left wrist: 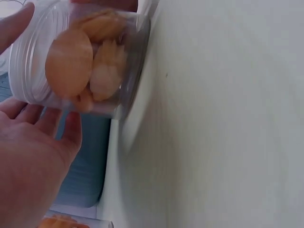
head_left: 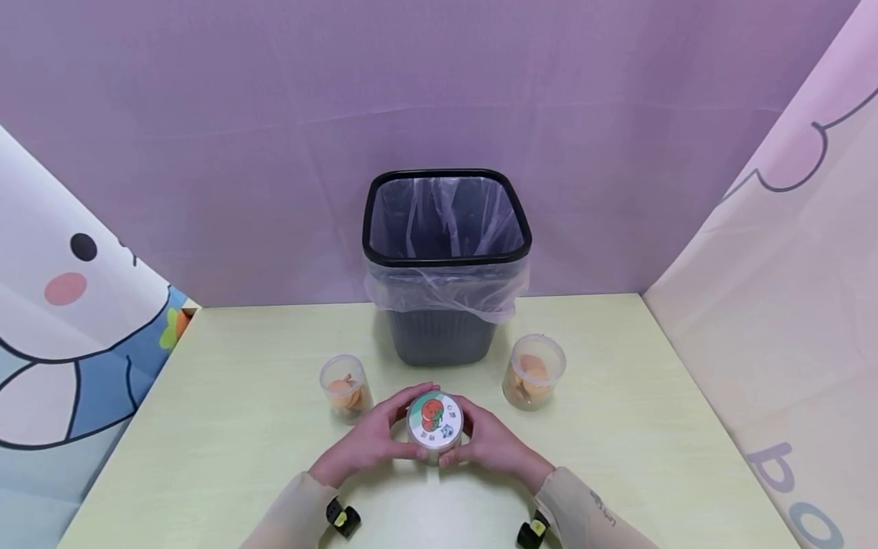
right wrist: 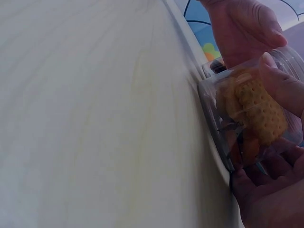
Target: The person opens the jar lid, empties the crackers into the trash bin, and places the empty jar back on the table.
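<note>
A clear plastic jar with a round lid printed with a red cartoon fruit stands near the middle of the table. My left hand grips its left side, thumb toward me and fingers behind. From the right, my right hand grips it the same way. Through the wall, the left wrist view shows tan biscuits inside. A rectangular cracker with small holes appears in the right wrist view. The hands hide part of the jar's sides.
Behind the jar stands a dark grey bin with a black rim and a pale purple liner. One clear container of orange-tan pieces is left of the bin, and another is to its right. Printed cloths hang at both sides.
</note>
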Tool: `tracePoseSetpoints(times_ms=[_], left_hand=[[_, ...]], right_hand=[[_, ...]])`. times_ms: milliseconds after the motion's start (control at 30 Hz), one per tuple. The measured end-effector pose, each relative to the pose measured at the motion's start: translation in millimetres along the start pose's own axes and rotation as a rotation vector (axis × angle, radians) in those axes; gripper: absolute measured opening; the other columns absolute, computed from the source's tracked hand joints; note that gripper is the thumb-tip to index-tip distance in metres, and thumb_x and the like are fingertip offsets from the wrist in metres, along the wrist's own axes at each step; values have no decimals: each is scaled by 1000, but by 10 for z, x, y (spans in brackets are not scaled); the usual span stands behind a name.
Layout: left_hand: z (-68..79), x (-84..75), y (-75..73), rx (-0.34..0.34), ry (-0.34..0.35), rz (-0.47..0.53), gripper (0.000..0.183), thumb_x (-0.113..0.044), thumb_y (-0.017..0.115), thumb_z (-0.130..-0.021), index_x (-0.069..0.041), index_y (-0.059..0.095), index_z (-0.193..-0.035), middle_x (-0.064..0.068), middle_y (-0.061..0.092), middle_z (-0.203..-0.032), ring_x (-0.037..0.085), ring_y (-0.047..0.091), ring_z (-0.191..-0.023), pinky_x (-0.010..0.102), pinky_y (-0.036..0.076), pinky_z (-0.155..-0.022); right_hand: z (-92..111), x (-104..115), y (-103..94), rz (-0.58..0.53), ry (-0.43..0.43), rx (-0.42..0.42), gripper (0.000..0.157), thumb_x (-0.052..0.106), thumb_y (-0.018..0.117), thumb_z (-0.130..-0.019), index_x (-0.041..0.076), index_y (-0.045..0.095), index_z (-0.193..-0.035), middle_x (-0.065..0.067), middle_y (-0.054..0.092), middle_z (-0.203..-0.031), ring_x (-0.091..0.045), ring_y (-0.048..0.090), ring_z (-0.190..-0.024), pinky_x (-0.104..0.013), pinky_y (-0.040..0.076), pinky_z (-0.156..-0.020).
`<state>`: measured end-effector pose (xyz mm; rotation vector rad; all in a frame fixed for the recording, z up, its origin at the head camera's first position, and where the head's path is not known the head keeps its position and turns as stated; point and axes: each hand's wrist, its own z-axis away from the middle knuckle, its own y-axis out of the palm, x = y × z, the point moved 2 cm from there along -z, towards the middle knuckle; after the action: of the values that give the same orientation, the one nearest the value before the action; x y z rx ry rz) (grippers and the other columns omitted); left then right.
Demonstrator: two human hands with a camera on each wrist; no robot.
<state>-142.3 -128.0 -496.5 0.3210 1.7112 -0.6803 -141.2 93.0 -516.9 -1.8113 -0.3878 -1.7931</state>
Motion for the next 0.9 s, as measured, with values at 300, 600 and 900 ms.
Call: tracePoseSetpoints(times_ms=[300,600,900], left_hand=[[55,-75,94,-112,-19,-39,89,-18,89,-74,-17,43,-150,-2,48,-148,23,43,-136,51,34,-108],[122,-154,234,-279,-57,-81,90,-20,92,-69,-16,47,-147,0,50,-146,25,46,-132,55,35,-104],[150,-166,353,-406,-82,-120,89,-20,93,-67,-14,50,-145,1,52,-143,26,49,-128,57,38,-100]], right_hand=[[2,-13,1,-1,-16,4,88,13,91,-70,20,46,-146,5,55,-136,-16,50,-128,-28,36,-108],[-4,-7,-1,-3,-16,10,88,13,91,-70,21,46,-145,6,55,-137,-17,50,-128,-29,36,-108],[-10,-24,-2,-2,-37,10,89,9,90,-70,17,45,-146,1,55,-138,-20,49,-129,-28,37,-108]])
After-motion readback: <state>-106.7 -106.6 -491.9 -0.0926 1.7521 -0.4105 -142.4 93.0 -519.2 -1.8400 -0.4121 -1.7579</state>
